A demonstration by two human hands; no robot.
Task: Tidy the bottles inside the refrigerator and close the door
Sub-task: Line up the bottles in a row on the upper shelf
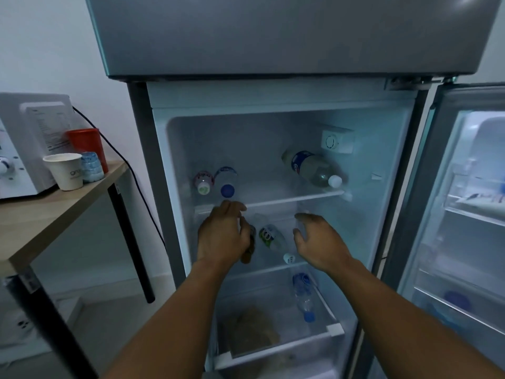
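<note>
The left hand [222, 233] was curled narrow over a dark, brown-bottomed bottle [249, 248] at the left end of the refrigerator's middle shelf [276, 266]; whether the fingers had truly closed on it could not be told, since the hand hid most of it. The right hand [318, 242] hung spread wide and empty toward the right side of the same shelf. Between the two hands lay a clear plastic bottle with a green label [272, 237], on its side, its long axis running from the shelf's back toward its front edge, white cap [288, 258] nearest the person. It lay just beside the right hand's fingertips, so that hand seemed the nearer for taking it.

On the upper shelf [287, 199] two small bottles [216, 181] lay near the left end, caps forward, and a large clear blue-labelled bottle [311, 166] lay at a slant near the right end. A blue-capped bottle [303, 295] lay in the bottom drawer [278, 348]. The refrigerator door [464, 214] stood open at the right.
</note>
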